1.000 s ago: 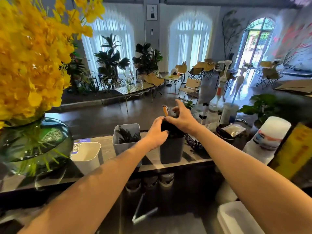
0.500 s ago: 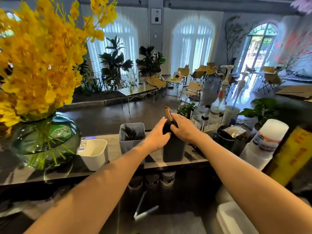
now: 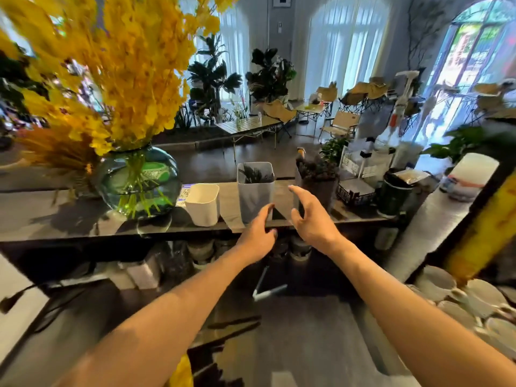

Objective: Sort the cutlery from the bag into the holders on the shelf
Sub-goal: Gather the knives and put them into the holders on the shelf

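Mid-frame, both hands hang before the front edge of the shelf (image 3: 69,222) and hold nothing. The left hand (image 3: 258,233), fingers loosely bent, is below the grey holder (image 3: 255,196); the right hand (image 3: 310,219), fingers spread, is just before the dark holder (image 3: 321,194). Both holders show dark cutlery (image 3: 255,174). A white holder (image 3: 202,205) stands left of them. A green glass vase (image 3: 139,182) of yellow flowers (image 3: 111,65) fills the upper left.
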Tool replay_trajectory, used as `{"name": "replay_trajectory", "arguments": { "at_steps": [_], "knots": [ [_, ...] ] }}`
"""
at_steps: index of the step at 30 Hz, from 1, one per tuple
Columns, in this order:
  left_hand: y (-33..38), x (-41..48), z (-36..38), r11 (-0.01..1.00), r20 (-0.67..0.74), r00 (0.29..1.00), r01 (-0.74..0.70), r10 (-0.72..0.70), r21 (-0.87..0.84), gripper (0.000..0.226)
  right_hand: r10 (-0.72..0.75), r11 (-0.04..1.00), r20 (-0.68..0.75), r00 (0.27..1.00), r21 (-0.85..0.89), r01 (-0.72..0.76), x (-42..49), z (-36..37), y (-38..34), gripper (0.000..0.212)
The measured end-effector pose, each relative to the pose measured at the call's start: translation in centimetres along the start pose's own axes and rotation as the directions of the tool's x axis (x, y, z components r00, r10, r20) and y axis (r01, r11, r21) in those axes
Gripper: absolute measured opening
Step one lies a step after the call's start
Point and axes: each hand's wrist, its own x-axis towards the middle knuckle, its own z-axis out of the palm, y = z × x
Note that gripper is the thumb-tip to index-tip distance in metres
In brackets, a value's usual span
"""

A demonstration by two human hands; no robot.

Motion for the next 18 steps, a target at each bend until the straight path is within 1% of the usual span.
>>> {"name": "replay_trajectory", "arguments": {
  "at_steps": [3,5,8,11,15,18],
  "knots": [
    [-3.5,-3.2,0.1,0.996,0.004,0.997,0.080,-0.080,-0.026,0.065,0.067,0.995,0.061,0.996,0.072,-0.072,-3.5,2.7,-1.1,0.057],
    [-5.9,-5.9,0.1,0.991,-0.010,0.992,0.126,-0.126,-0.047,0.062,0.086,0.994,0.090,0.992,0.060,-0.091,-5.6,5.3,-1.1,0.055],
    [-8.9,-10.2,1.0,0.960,-0.040,0.974,0.214,-0.225,-0.180,0.057,0.132,0.988,0.172,0.976,0.063,-0.144,-8.9,9.7,-0.6,0.055],
    [-11.4,-15.0,1.8,0.918,-0.063,0.947,0.287,-0.315,-0.273,0.054,0.219,0.961,0.282,0.934,0.103,-0.257,-12.8,14.0,-0.3,0.053],
    [-15.0,-20.3,2.2,0.888,0.002,0.920,0.379,-0.392,-0.260,0.053,0.251,0.949,0.406,0.879,0.077,-0.306,-17.3,18.7,0.5,0.056],
    [-18.2,-24.4,2.5,0.845,-0.029,0.871,0.468,-0.491,-0.259,0.050,0.273,0.943,0.496,0.824,0.034,-0.332,-20.5,21.7,0.9,0.056]
  ]
}}
